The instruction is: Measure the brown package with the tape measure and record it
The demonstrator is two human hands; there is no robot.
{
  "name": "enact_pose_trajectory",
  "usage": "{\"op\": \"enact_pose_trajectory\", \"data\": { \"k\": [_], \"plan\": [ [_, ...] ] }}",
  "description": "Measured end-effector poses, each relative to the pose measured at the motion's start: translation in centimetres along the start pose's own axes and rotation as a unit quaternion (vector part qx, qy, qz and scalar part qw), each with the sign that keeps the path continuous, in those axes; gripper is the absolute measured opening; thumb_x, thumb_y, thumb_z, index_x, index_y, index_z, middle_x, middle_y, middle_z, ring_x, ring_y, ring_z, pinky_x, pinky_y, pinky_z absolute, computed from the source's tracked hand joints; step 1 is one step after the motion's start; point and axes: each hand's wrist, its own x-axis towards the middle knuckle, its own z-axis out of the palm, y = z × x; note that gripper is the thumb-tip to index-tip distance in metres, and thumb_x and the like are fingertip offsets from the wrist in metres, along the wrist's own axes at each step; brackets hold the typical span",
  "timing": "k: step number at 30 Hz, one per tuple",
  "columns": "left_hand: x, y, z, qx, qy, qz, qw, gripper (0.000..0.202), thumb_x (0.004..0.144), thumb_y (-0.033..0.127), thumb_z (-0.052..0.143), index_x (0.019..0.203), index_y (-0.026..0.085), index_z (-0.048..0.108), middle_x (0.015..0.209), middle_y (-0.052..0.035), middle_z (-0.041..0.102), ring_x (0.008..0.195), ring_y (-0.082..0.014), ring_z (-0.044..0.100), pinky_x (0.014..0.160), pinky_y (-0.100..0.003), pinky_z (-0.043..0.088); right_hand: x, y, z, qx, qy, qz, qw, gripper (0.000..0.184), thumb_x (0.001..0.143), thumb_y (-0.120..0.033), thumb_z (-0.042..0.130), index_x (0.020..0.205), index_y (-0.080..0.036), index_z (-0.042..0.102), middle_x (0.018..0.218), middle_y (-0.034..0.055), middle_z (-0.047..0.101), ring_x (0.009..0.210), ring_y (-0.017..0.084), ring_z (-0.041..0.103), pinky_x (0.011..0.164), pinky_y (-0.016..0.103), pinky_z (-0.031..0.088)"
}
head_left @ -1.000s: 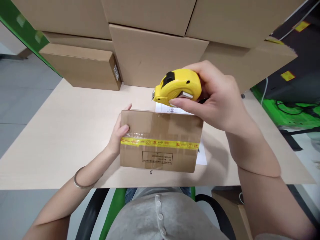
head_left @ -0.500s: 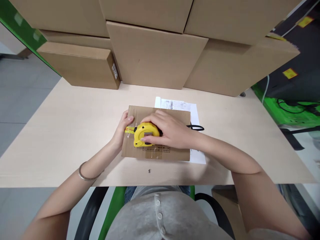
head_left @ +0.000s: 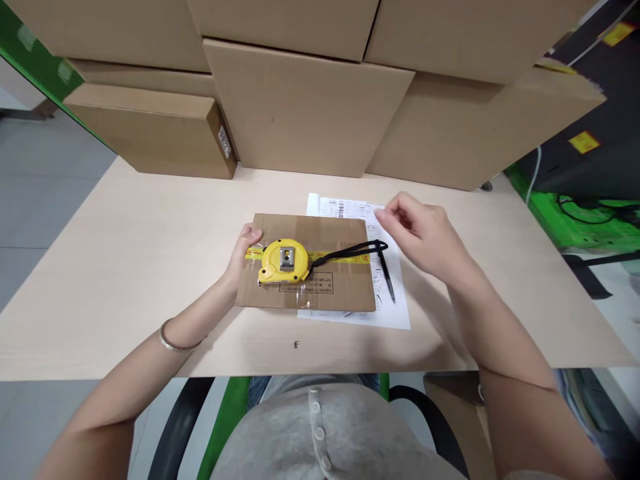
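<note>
Left hand [head_left: 237,259] clamped on box [head_left: 350,287] at its left end, likely to steady it. Tape measure [head_left: 284,261] rests on top, left of centre. Right hand [head_left: 425,230] near paper [head_left: 399,315], fingers curled; cannot tell whether tips meet.

Labelled cbd box [head_left: 143,140] back L, lg. ctns [head_left: 305,107] beside; blk cables [head_left: 625,215] on grn surface [head_left: 555,233], R.
</note>
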Motion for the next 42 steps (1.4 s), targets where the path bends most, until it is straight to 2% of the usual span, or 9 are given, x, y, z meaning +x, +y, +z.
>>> {"op": "enact_pose_trajectory", "data": {
  "k": [4, 8, 14, 19, 22, 24, 27, 34, 42],
  "plan": [
    [0.0, 0.1, 0.9, 0.008, 0.009, 0.007, 1.0, 0.034, 0.066, 0.039, 0.077, 0.092, 0.021, 0.063, 0.087, -0.0004, 0.07, 0.08, -0.0196, 0.068, 0.07, -0.029, 0.056, -2.3, 4.5, -0.5, -0.159, -0.201, 0.164, 0.953, 0.045, 0.1, -0.053, 0.042, 0.067, -0.023, 0.048, 0.061, 0.0045, 0.055, 0.056, 0.019, 0.046, 0.059, 0.034, 0.029],
    [-0.2, 0.2, 1.6, -0.005, 0.011, 0.024, 1.0, 0.034, 0.066, 0.037, 0.077, 0.093, 0.022, 0.064, 0.087, -0.0007, 0.071, 0.078, -0.0203, 0.068, 0.068, -0.03, 0.058, -4.9, 6.7, 1.4, -0.11, -0.299, 0.183, 0.93, 0.047, 0.096, -0.055, 0.049, 0.062, -0.022, 0.051, 0.066, 0.006, 0.062, 0.058, 0.019, 0.05, 0.059, 0.032, 0.03],
    [0.0, -0.1, 1.0, -0.002, 0.011, 0.03, 0.999, 0.031, 0.067, 0.035, 0.078, 0.091, 0.022, 0.064, 0.083, 0.0012, 0.069, 0.071, -0.0162, 0.066, 0.063, -0.027, 0.057, -7.0, 8.1, 3.1, 0.017, -0.264, 0.178, 0.948, 0.041, 0.09, -0.048, 0.057, 0.059, -0.022, 0.049, 0.06, 0.0022, 0.056, 0.058, 0.016, 0.048, 0.059, 0.031, 0.03],
    [-0.1, 0.0, 1.1, 0.012, 0.007, 0.034, 0.999, 0.034, 0.069, 0.038, 0.076, 0.097, 0.022, 0.063, 0.085, 0.0, 0.068, 0.084, -0.021, 0.071, 0.07, -0.03, 0.059, -8.0, 9.4, 4.2, 0.178, -0.205, 0.189, 0.944, 0.046, 0.089, -0.055, 0.056, 0.058, -0.023, 0.047, 0.05, -0.0014, 0.049, 0.053, 0.013, 0.045, 0.058, 0.029, 0.035],
    [-0.3, 0.1, 1.3, 0.017, 0.012, 0.03, 0.999, 0.036, 0.068, 0.039, 0.077, 0.096, 0.022, 0.062, 0.086, -0.0006, 0.068, 0.089, -0.0239, 0.072, 0.074, -0.033, 0.06, -9.1, 9.7, 5.3, 0.256, -0.155, 0.202, 0.933, 0.047, 0.09, -0.064, 0.052, 0.068, -0.023, 0.052, 0.049, -0.0018, 0.051, 0.047, 0.012, 0.039, 0.051, 0.028, 0.033],
    [-0.3, 0.2, 1.3, 0.021, 0.016, 0.032, 0.999, 0.035, 0.067, 0.039, 0.077, 0.094, 0.022, 0.061, 0.088, -0.0015, 0.069, 0.09, -0.0253, 0.072, 0.075, -0.035, 0.06, -10.1, 9.6, 5.9, 0.291, -0.117, 0.204, 0.928, 0.048, 0.084, -0.071, 0.058, 0.076, -0.024, 0.051, 0.053, -0.0032, 0.05, 0.045, 0.011, 0.035, 0.047, 0.027, 0.029],
    [-0.3, 0.2, 1.2, 0.03, 0.012, 0.033, 0.999, 0.034, 0.068, 0.04, 0.076, 0.093, 0.023, 0.06, 0.09, -0.002, 0.07, 0.09, -0.0256, 0.072, 0.075, -0.036, 0.06, -11.6, 9.0, 6.5, 0.318, -0.075, 0.197, 0.924, 0.052, 0.076, -0.071, 0.07, 0.077, -0.025, 0.046, 0.063, -0.0031, 0.052, 0.052, 0.011, 0.041, 0.051, 0.026, 0.033],
    [-0.1, 0.3, 1.1, 0.046, 0.007, 0.036, 0.998, 0.037, 0.064, 0.043, 0.08, 0.088, 0.023, 0.06, 0.083, 0.0001, 0.066, 0.076, -0.0209, 0.068, 0.069, -0.035, 0.057, -13.1, 7.6, 6.8, 0.324, -0.123, 0.205, 0.915, 0.028, 0.085, -0.044, 0.073, 0.078, -0.023, 0.056, 0.065, 0.0, 0.065, 0.052, 0.011, 0.05, 0.051, 0.026, 0.039],
    [0.0, 0.3, 0.9, 0.05, 0.01, 0.034, 0.998, 0.039, 0.063, 0.047, 0.083, 0.09, 0.025, 0.064, 0.085, -0.0011, 0.069, 0.075, -0.0223, 0.066, 0.061, -0.033, 0.052, -12.6, 7.3, 6.4, 0.303, -0.174, 0.198, 0.916, 0.028, 0.074, -0.034, 0.077, 0.061, -0.02, 0.056, 0.057, -0.0029, 0.053, 0.051, 0.009, 0.043, 0.048, 0.024, 0.031]
  ]
}}
